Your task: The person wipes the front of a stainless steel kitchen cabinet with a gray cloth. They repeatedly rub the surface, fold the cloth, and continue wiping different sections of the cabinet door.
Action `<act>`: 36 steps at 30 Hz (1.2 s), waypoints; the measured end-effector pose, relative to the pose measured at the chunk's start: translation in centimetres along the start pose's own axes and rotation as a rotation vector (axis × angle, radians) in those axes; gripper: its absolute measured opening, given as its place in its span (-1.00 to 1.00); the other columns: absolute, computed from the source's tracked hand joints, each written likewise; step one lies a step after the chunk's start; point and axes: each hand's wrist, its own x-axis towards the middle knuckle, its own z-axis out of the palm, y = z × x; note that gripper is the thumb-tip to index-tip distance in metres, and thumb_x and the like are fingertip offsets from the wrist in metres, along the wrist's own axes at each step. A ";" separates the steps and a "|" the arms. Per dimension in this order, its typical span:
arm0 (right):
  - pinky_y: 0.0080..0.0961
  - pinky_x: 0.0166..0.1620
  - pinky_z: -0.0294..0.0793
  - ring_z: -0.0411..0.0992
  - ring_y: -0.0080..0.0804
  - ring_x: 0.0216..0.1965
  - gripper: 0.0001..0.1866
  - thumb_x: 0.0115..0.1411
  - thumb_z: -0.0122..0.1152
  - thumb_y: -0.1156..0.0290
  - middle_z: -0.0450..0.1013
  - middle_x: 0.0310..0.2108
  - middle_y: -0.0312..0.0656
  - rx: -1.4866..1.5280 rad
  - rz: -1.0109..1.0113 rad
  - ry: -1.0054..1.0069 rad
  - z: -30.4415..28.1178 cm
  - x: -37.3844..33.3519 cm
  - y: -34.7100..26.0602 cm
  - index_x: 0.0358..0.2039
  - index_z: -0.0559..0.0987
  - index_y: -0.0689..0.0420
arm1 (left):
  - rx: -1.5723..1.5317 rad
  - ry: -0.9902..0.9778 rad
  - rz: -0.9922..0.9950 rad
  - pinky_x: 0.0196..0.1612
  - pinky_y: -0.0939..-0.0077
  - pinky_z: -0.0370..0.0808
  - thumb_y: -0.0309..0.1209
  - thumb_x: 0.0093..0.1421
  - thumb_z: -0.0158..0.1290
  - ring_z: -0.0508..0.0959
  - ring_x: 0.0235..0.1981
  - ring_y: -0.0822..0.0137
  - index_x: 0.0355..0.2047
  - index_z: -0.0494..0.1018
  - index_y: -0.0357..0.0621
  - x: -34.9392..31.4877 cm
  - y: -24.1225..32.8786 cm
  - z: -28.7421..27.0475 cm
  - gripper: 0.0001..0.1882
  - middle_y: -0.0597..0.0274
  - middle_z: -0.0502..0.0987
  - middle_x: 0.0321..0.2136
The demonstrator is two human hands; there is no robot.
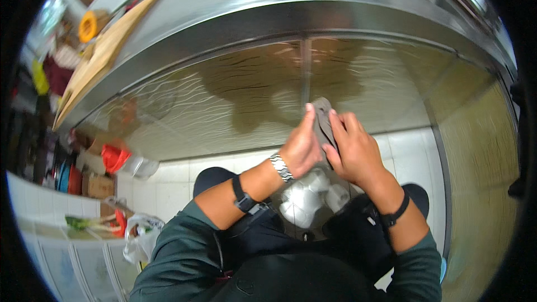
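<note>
A folded grey-brown cloth [323, 123] is gripped between my two hands, upright in front of the glass cabinet doors [251, 100]. My left hand [302, 148] presses on its left side with the thumb raised along the edge; its other fingers are partly hidden. On the other side, my right hand [358, 154] has its fingers and thumb closed on the cloth. A strip of cloth shows above the fingertips. Below the hands, between my knees, lie white, crumpled-looking things [305, 198] whose kind I cannot make out.
A stainless steel counter [240, 19] runs above the cabinet, with a wooden board [106, 50] overhanging its left edge. A cabinet side [475, 156] bounds the right. On the left floor are a red bag [114, 158], a clear container [142, 166] and a white plastic bag [137, 246].
</note>
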 end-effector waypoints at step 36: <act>-0.39 -0.05 0.69 0.62 -0.40 -0.19 -0.47 0.34 0.65 0.48 0.61 0.16 -0.08 0.548 0.013 0.197 -1.4 1.3 0.0 0.30 0.71 0.22 | -0.104 0.504 0.422 0.21 -0.02 0.78 -0.29 0.53 0.10 0.82 0.01 0.03 0.06 0.62 -0.21 -10.6 3.9 -1.8 -0.72 0.07 0.79 -0.03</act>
